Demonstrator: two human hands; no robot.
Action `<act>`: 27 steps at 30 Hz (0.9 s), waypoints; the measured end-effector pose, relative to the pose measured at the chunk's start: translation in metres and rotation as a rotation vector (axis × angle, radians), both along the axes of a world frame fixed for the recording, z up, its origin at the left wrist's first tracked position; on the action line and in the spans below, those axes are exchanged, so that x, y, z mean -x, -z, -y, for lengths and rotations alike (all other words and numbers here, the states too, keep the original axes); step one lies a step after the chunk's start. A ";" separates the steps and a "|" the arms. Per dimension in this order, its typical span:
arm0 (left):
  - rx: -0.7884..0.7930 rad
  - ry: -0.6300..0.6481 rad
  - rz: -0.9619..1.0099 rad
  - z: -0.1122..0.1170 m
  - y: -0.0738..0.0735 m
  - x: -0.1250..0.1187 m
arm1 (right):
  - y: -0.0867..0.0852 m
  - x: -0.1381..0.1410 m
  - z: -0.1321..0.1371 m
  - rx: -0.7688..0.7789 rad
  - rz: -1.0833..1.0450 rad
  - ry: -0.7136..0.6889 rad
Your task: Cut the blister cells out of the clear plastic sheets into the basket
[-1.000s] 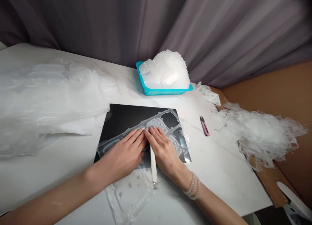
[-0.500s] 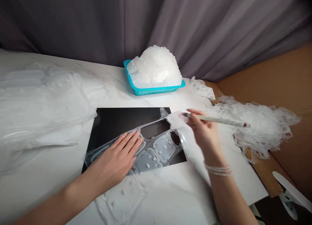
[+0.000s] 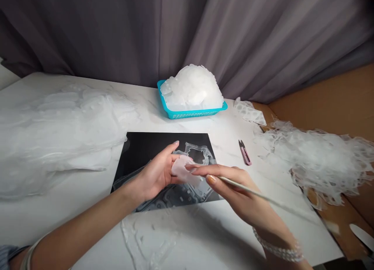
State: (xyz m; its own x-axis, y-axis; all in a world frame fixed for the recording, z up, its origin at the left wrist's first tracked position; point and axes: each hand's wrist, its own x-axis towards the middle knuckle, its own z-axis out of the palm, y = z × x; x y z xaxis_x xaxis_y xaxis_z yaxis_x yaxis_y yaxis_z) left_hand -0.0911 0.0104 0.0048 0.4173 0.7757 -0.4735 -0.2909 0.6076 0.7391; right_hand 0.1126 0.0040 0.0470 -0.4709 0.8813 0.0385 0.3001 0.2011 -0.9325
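Observation:
My left hand [image 3: 159, 170] holds a small, pale translucent sheet piece [image 3: 184, 169] with rounded edges, its fingers behind the piece and its thumb raised. My right hand [image 3: 233, 186] grips a slim, pale-handled stick tool [image 3: 251, 191], its fingertips over the piece; the tool's tip cannot be made out. Beneath both hands lies a clear moulded sheet [image 3: 172, 198] with several raised outlines and small bumps. Part of it has a cut-out opening. The sheet rests partly on a black mat [image 3: 146, 143] and spreads over the white table toward me.
Behind the mat stands a blue basket [image 3: 198, 113] heaped with pale pieces. Thread snips [image 3: 244, 153] lie to the right. A pile of clear sheets [image 3: 58, 141] fills the left side; tangled cut-out scraps [image 3: 318, 161] lie at the right by a cardboard wall [image 3: 330, 102].
My left hand has lifted off the clear sheet and now holds the small piece. My right hand has come in toward it, still with the stick tool. Snips now show on the table.

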 end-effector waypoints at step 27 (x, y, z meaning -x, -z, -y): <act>-0.334 -0.438 -0.441 0.007 0.023 -0.002 | 0.072 0.011 -0.055 -0.148 0.113 0.269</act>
State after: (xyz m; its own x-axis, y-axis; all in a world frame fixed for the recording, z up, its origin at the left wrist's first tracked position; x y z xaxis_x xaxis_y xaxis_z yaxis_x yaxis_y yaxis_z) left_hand -0.0889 0.0029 -0.0179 -0.1429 0.9618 -0.2335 -0.0868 0.2229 0.9710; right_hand 0.1013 0.0588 -0.0245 -0.2305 0.9635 0.1359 0.4609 0.2311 -0.8568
